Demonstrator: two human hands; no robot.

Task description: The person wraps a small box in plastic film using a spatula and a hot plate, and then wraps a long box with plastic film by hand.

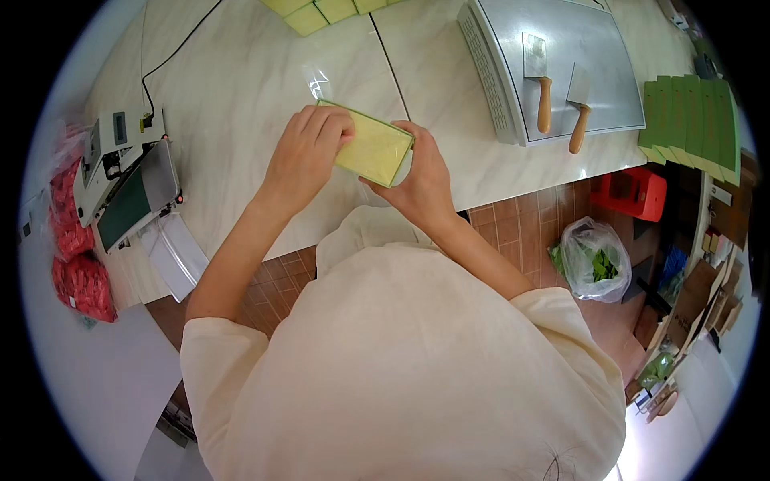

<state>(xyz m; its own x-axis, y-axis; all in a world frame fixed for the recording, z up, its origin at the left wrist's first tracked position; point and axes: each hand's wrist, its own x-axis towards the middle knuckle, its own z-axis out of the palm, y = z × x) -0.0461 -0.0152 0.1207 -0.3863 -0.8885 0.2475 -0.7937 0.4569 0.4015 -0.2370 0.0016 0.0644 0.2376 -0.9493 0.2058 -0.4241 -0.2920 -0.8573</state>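
A flat yellow box with green edges is held between my two hands, just above the marbled table. Its surface looks glossy, as if under thin film. My left hand has its fingers curled over the box's left end, thumb and fingertips pressed together there. Around the right end, my right hand grips with the thumb at the far corner and the fingers at the near edge. A shiny piece of clear film shows on the table just beyond the box.
A silver-topped machine at the right carries two wooden-handled scrapers. Green boxes stand beyond it; yellow-green ones lie at the back. Left are a white device and red packets. A leaf-filled bag sits below.
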